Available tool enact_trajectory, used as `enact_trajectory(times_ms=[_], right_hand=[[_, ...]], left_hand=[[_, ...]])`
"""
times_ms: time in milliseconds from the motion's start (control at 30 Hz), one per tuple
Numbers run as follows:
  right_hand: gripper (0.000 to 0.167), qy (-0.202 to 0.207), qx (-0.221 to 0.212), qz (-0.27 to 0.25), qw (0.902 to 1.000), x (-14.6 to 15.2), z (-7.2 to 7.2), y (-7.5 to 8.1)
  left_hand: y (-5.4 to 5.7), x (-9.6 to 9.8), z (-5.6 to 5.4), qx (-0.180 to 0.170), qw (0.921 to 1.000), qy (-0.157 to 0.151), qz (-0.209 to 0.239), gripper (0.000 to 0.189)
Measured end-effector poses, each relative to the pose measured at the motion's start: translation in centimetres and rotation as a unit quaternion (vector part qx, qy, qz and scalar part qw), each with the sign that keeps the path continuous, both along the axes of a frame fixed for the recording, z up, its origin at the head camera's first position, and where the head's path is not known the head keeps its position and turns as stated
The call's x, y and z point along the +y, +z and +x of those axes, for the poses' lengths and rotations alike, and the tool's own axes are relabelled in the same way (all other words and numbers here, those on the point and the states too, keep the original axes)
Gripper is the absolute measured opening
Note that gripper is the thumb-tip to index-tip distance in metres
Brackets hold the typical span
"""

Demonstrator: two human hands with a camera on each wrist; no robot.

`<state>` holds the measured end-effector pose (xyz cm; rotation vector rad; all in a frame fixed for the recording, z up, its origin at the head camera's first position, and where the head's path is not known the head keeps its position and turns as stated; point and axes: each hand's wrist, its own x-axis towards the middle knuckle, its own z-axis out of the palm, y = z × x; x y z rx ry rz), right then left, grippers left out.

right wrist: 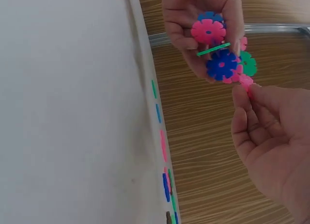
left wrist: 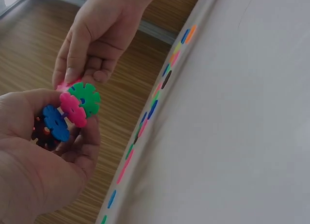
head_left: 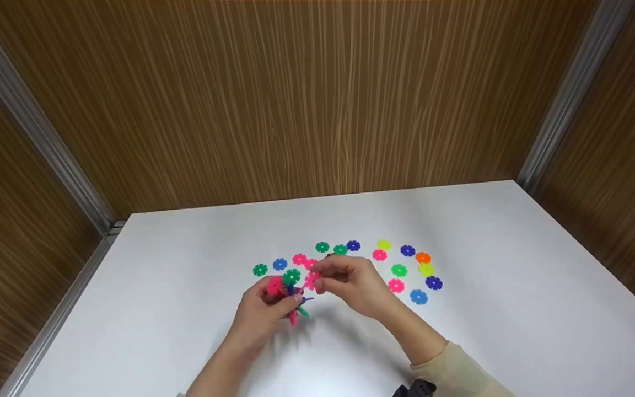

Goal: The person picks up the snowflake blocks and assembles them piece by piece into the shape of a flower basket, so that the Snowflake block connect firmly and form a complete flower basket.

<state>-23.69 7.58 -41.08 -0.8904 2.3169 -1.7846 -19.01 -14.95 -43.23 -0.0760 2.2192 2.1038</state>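
Observation:
In the head view my left hand (head_left: 257, 320) holds a cluster of notched, flower-shaped interlocking plastic discs (head_left: 291, 277) above the table. Pink, green, dark blue and lighter blue discs show in it, set at different angles. The left wrist view adds a dark brown disc (left wrist: 44, 134) low in the palm, partly covered by the hand. My right hand (head_left: 359, 284) comes in from the right. Between thumb and fingertips it pinches a pink disc (right wrist: 246, 82), which meets the edge of the cluster beside a dark blue disc (right wrist: 222, 65).
Loose discs lie flat on the white table (head_left: 185, 264) beyond and right of the hands, among them a green one (head_left: 260, 269), an orange one (head_left: 423, 257) and a light blue one (head_left: 419, 296). Wood-grain panels (head_left: 317, 99) stand behind and at both sides.

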Motion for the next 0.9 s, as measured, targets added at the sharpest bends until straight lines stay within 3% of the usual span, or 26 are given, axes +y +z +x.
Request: enact_trajectory(times_ms=[333,900], right_hand=[[0.017,-0.028,0.011,0.012,0.9995,-0.54,0.12,-0.62],[0.011,-0.009,0.008,0.012,0.9998,-0.71,0.24,-0.77]], left_hand=[[-0.44,0.04,0.08,0.004,0.9986,0.008,-0.053,0.047],[-0.36,0.5,0.23,-0.003,0.999,0.021,-0.039,0.044]])
